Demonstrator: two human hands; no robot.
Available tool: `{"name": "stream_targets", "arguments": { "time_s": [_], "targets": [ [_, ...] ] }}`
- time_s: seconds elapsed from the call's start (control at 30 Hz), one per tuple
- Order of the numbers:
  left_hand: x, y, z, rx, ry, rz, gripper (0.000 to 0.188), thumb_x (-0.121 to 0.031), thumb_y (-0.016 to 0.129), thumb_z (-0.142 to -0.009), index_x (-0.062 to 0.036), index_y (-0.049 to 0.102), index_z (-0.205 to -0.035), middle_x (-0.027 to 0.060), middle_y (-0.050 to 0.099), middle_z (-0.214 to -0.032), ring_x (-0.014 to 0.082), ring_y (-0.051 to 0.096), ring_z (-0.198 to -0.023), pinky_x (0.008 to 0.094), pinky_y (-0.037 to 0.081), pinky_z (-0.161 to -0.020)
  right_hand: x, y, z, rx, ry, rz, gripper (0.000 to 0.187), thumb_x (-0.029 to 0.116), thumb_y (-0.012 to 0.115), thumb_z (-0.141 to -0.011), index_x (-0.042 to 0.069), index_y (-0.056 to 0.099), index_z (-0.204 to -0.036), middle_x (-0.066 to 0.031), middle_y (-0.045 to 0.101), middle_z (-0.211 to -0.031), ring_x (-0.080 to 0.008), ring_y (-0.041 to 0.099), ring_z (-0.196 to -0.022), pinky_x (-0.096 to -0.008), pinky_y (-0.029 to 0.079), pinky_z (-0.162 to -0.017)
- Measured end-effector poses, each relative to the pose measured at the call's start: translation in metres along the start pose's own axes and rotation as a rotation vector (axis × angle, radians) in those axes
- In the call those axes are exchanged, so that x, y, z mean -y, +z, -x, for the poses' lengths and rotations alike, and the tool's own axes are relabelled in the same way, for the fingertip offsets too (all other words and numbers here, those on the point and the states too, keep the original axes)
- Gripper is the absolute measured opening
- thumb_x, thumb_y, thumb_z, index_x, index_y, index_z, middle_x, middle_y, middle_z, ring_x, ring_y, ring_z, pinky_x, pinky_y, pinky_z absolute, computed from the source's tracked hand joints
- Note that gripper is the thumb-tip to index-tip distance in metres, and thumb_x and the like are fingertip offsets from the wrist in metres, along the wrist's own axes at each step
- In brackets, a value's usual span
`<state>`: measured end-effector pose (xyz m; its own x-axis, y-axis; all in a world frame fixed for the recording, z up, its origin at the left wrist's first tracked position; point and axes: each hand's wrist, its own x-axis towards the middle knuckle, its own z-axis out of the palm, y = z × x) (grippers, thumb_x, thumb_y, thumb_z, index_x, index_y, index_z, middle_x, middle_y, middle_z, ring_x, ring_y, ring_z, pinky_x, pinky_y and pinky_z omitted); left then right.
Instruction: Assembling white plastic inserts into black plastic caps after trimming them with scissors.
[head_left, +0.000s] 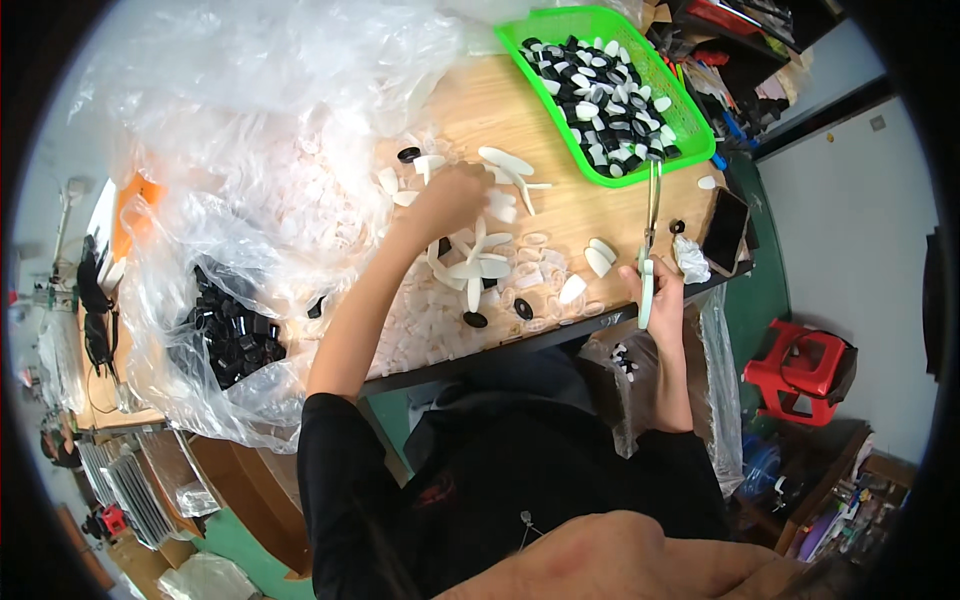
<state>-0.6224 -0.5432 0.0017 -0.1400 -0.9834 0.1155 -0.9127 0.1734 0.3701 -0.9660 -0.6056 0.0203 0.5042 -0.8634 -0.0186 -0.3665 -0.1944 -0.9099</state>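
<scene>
My left hand (pixel 458 199) reaches over a loose pile of flat white plastic pieces (pixel 478 265), its fingers curled downward. What the fingertips hold, if anything, is hidden. Near the table's front edge, my right hand (pixel 665 298) grips scissors (pixel 647 290) with pale green handles and long thin metal blades pointing away from me. The blade tips reach the near side of a green plastic basket (pixel 648 178), which is full of small black and white parts (pixel 600 105). A few white pieces (pixel 600 257) and a black oval ring (pixel 523 308) lie between my hands.
Clear plastic bags (pixel 250 70) cover the table's left and far side, one with black parts (pixel 235 335) inside. A phone (pixel 725 232) and crumpled white wrapping (pixel 690 258) lie by the right edge. A red stool (pixel 800 372) stands on the floor to the right.
</scene>
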Motion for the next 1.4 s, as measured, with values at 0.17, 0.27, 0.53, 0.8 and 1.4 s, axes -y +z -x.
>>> {"name": "stream_targets", "arguments": {
  "time_s": [0.17,0.27,0.53,0.8,1.4],
  "targets": [
    [0.001,-0.01,-0.028,-0.071,-0.104,0.108,0.018,-0.003,0.056,-0.084,0.0008,0.052,-0.1,0.0175,0.058,-0.093,0.0378,0.056,-0.093,0.0457,0.046,-0.081,0.022,0.02,-0.005,0.044,0.048,-0.634,0.015,0.012,0.066,-0.086,-0.001,0.063,-0.094,-0.0061,0.061,-0.071,-0.0119,0.057,-0.064,-0.0255,0.046,-0.057],
    [0.012,0.01,-0.027,-0.086,-0.063,0.045,0.018,-0.002,0.056,-0.085,0.0017,0.049,-0.1,0.0183,0.056,-0.092,0.039,0.055,-0.096,0.0458,0.045,-0.084,0.042,0.038,-0.012,0.118,0.062,-1.06,0.019,0.007,0.059,-0.085,-0.005,0.063,-0.101,-0.0122,0.065,-0.076,-0.0192,0.06,-0.066,-0.0283,0.05,-0.059],
    [0.012,-0.002,-0.022,0.154,-0.258,-0.029,0.028,-0.001,0.056,-0.084,0.0004,0.047,-0.111,0.0196,0.056,-0.106,0.0382,0.052,-0.104,0.0473,0.043,-0.087,0.06,0.043,-0.019,0.186,0.063,-1.149,0.025,0.011,0.06,-0.085,-0.003,0.064,-0.106,-0.0152,0.07,-0.087,-0.0177,0.065,-0.069,-0.0269,0.05,-0.058],
    [-0.013,-0.047,-0.027,0.346,-0.482,-0.539,0.037,-0.008,0.056,-0.082,-0.0114,0.058,-0.118,0.0165,0.06,-0.101,0.033,0.056,-0.103,0.0556,0.034,-0.092,0.062,0.055,-0.025,0.229,0.036,-1.126,0.024,0.011,0.058,-0.088,-0.003,0.064,-0.107,-0.0145,0.069,-0.088,-0.0162,0.062,-0.068,-0.0274,0.048,-0.058],
    [-0.052,-0.058,0.052,-0.192,-0.348,0.932,0.038,-0.011,0.051,-0.096,-0.0092,0.042,-0.133,0.0045,0.061,-0.085,0.0141,0.057,-0.083,0.0296,0.045,-0.076,0.078,0.127,-0.071,0.224,-0.118,-0.452,0.034,0.012,0.074,-0.084,-0.001,0.062,-0.113,-0.0004,0.065,-0.087,-0.0044,0.056,-0.073,-0.0181,0.046,-0.07]
  ]
}}
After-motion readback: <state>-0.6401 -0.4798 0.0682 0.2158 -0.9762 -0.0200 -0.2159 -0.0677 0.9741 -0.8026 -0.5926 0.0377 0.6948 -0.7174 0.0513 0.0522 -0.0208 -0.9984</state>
